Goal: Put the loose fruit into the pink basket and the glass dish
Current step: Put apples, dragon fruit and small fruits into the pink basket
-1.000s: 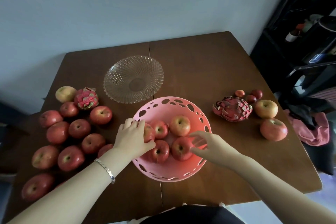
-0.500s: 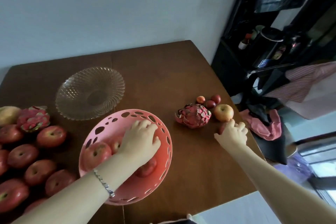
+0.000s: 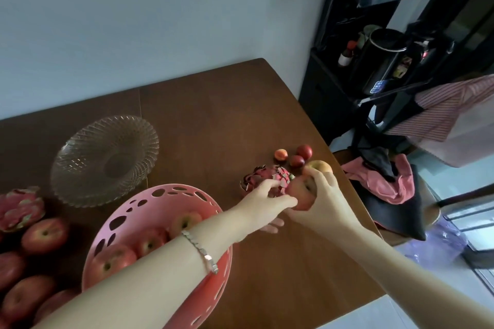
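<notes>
The pink basket [image 3: 160, 197] sits near the table's front and holds several red apples. Behind it to the left stands the glass dish [image 3: 105, 159], with nothing in it. My right hand [image 3: 324, 204] grips a red apple [image 3: 300, 192] lifted beside a dragon fruit [image 3: 267, 180]. My left hand [image 3: 263, 204] reaches across over the basket; its fingers touch that same apple and the dragon fruit. A yellowish apple [image 3: 319, 166] and three small red fruits [image 3: 296, 155] lie just behind. More red apples [image 3: 44, 232] and a second dragon fruit [image 3: 20, 207] lie at the left.
The brown table [image 3: 213, 115] ends close to the right of the fruit. Beyond the edge stand a chair with pink and dark cloth [image 3: 385, 181] and a black shelf unit [image 3: 387, 48] with a kettle and bottles. A striped shirt [image 3: 449, 112] hangs at right.
My left hand left the basket and moved right to the apple. My right hand picked the red apple off the table and brought it leftward. The view swung further right.
</notes>
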Demonstrator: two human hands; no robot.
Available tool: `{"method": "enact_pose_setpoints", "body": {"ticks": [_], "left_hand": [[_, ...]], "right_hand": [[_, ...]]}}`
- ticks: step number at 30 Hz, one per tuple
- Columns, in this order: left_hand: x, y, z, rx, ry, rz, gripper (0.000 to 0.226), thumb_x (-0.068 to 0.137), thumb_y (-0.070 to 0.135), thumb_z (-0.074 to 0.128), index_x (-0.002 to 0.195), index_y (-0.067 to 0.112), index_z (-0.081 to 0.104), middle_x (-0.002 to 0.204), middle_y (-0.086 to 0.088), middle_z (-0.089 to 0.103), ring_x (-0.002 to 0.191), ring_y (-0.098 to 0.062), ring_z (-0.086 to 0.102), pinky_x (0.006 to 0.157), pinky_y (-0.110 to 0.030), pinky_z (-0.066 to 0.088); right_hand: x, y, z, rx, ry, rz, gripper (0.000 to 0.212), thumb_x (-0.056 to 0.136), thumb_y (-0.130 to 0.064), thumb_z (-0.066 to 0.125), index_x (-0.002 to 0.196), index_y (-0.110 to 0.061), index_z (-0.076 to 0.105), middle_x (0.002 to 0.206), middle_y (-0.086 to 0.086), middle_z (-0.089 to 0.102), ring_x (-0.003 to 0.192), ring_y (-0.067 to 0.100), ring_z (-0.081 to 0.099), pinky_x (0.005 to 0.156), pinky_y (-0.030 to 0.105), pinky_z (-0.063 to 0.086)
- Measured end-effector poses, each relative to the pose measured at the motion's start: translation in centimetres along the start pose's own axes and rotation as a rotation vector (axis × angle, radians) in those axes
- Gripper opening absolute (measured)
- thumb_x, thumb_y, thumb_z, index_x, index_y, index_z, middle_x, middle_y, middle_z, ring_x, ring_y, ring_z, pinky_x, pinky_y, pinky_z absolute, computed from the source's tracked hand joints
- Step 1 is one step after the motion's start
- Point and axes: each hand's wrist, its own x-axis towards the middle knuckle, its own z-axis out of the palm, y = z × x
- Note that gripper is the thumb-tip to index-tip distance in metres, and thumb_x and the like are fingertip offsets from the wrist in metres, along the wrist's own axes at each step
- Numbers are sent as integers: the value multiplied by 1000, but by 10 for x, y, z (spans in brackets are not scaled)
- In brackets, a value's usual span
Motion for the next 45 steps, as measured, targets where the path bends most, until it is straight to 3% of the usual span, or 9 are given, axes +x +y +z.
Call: {"method": "enact_pose_setpoints", "body": {"ticks": [5, 8, 13, 17, 21, 25, 30, 34, 45], "left_hand": [[14, 5, 0, -442, 5, -42, 37, 82, 44, 65, 116, 33, 54, 118, -4, 63, 97, -25, 69, 72, -40, 60], [14, -1, -9, -480, 131, -57, 29, 84, 38, 63, 111, 30, 56, 117, -12, 60, 76, -31, 70, 55, -32, 58], [7, -6, -25, -326, 221, 37, 11, 86, 34, 62, 97, 32, 57, 109, -8, 63, 65, -29, 69, 56, -27, 55], [-3, -17, -32, -213, 248, 84, 10, 86, 32, 63, 95, 33, 57, 104, -7, 65, 67, -30, 69, 53, -27, 53], [-23, -37, -45, -118, 308, 81, 27, 84, 32, 65, 108, 21, 56, 101, -3, 64, 70, -20, 66, 46, -20, 48], [-66, -69, -67, -20, 387, -21, 47, 69, 52, 67, 101, 21, 53, 94, 2, 60, 79, -10, 55, 63, -23, 46], [-136, -143, -108, 52, 435, 17, 17, 84, 40, 63, 96, 36, 52, 100, 15, 56, 98, -12, 53, 79, -26, 40], [-149, -174, -110, 164, 445, -10, 32, 88, 35, 60, 117, 37, 46, 116, 15, 43, 115, -9, 41, 95, -24, 31], [-142, -190, -103, 966, 465, -8, 41, 96, 47, 32, 136, 38, 34, 135, 7, 36, 109, -24, 58, 80, -36, 46]], "right_hand": [[9, -30, -16, -48, -291, -248, 115, 63, -39, 82, 146, -28, 3, 143, -5, 19, 132, 9, 20, 100, 17, 31], [43, -9, -23, -303, -371, -146, 121, 60, -37, 82, 146, -29, -3, 151, -2, 3, 141, 23, 3, 114, 40, 22], [93, 37, -2, -464, -214, 175, 94, 76, -27, 71, 147, -27, 8, 154, 13, 5, 140, 40, 9, 111, 50, 24], [89, 52, 20, -518, -147, 167, 72, 85, -17, 59, 144, -30, 20, 150, 8, 21, 128, 37, 33, 92, 42, 47], [70, 44, 6, -463, -66, 186, 70, 73, -25, 69, 136, -25, 37, 134, 7, 36, 112, 35, 43, 68, 35, 45], [37, 2, -5, -278, 30, 118, 71, 64, -41, 72, 128, -24, 45, 123, 6, 38, 109, 29, 45, 74, 35, 47], [-21, -91, 23, -55, -248, -22, 69, 65, -45, 73, 125, -32, 42, 113, -3, 46, 95, 15, 53, 70, 23, 49], [-52, -123, 57, -41, -365, -150, 70, 62, -42, 75, 124, -34, 43, 111, -5, 48, 96, 13, 53, 80, 26, 50], [-89, -131, 133, -324, -567, -192, 72, 66, -47, 69, 128, -28, 38, 114, 5, 45, 109, 26, 46, 85, 34, 44]]}}
